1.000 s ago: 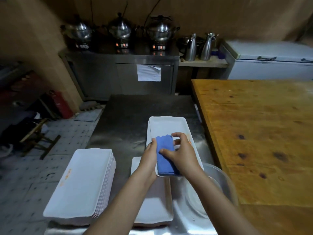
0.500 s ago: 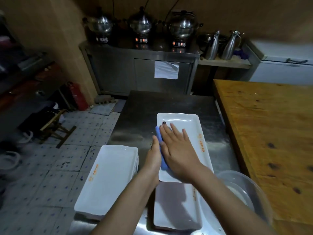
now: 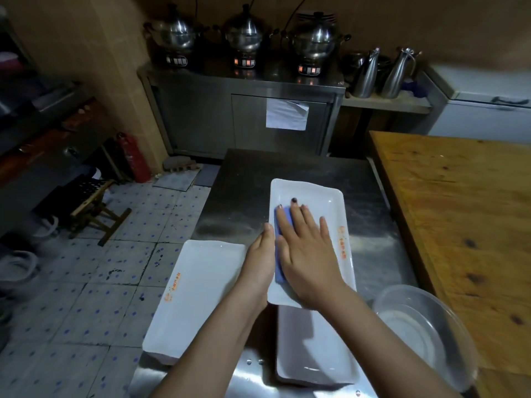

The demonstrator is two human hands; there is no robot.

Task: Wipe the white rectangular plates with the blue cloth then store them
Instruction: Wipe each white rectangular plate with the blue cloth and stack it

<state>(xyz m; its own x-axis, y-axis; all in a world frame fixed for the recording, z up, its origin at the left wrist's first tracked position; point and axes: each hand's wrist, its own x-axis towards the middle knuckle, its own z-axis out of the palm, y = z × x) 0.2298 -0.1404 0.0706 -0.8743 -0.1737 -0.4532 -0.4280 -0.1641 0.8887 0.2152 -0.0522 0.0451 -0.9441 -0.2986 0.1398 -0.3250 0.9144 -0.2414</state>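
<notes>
Blue cloth (image 3: 280,270) under flat right hand (image 3: 309,259); left hand (image 3: 260,262) at plate (image 3: 313,193) edge.

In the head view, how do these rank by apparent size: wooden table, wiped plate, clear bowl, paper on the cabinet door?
1. wooden table
2. wiped plate and clear bowl: alike; the bowl is nearer, so unranked
3. paper on the cabinet door
</notes>
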